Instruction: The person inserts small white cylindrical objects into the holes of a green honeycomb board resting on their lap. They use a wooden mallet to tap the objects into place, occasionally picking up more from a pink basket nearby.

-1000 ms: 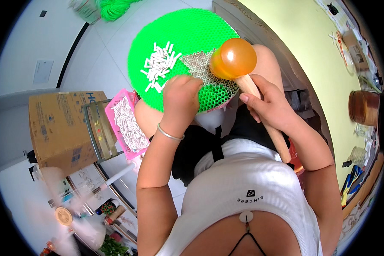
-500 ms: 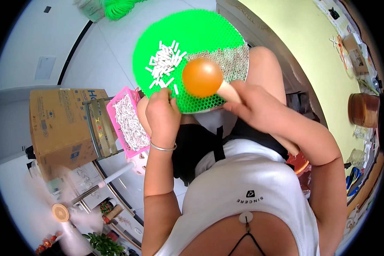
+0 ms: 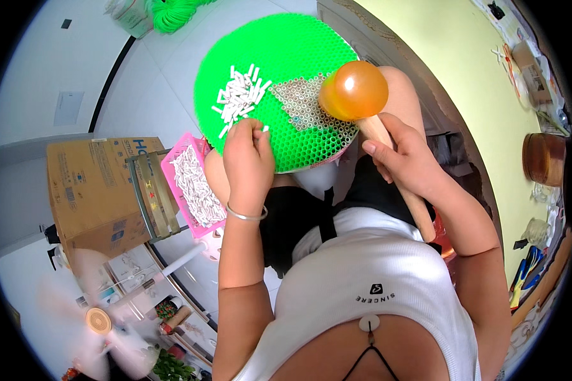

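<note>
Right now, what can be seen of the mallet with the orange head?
The mallet has a rounded, translucent orange head that looks like rubber, on a pale wooden handle. The right hand grips the handle partway down; its lower end runs on below the hand. The head is over the right edge of the round green honeycomb board, above the patch of filled cells; whether it touches the board cannot be told.

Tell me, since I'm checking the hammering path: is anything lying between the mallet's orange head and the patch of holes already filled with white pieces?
Nothing visible does. The orange mallet head, held by the right hand, hangs right at the filled patch. The left hand and loose white pieces are off to its left.
</note>
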`<control>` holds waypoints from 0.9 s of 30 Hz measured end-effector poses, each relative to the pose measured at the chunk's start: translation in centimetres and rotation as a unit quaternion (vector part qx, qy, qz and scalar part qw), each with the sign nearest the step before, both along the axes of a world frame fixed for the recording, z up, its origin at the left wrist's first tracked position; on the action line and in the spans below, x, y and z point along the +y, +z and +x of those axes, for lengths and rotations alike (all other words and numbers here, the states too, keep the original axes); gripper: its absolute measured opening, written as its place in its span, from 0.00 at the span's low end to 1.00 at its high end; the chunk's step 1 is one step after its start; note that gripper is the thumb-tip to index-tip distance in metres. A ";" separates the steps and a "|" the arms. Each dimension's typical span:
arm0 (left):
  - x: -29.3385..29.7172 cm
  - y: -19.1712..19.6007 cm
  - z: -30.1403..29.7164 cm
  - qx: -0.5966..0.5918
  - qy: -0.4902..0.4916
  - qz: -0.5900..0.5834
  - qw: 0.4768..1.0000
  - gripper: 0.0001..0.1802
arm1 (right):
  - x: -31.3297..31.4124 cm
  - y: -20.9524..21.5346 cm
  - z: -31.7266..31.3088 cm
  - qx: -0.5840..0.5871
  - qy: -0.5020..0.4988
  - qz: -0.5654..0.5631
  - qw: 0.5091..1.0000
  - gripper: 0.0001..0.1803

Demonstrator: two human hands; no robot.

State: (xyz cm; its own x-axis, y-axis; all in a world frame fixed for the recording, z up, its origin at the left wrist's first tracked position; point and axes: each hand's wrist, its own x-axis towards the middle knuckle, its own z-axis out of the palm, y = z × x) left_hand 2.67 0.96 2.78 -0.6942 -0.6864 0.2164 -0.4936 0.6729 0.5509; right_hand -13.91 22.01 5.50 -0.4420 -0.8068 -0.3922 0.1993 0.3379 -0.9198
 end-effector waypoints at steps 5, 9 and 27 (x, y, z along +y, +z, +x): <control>2.4 -1.1 -1.3 0.168 -0.081 0.125 0.975 0.09 | 0.1 -0.2 -0.2 -0.018 -0.001 -0.008 1.000 0.15; 3.0 -1.3 -2.8 0.151 -0.135 0.015 0.979 0.07 | 0.2 -0.4 -0.3 -0.026 -0.004 -0.013 1.000 0.15; -1.9 -1.2 -0.2 -0.096 -0.030 -0.162 0.982 0.12 | -0.6 0.7 0.9 0.307 0.129 -0.060 0.941 0.17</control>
State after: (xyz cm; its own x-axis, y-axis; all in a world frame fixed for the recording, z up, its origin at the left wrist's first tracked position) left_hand 2.50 -0.96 1.61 -0.7805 -0.5601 0.2777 -0.5220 0.8283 0.2036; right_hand -12.97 21.40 6.20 -0.3385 -0.9406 -0.0263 -0.4560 0.1884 -0.8698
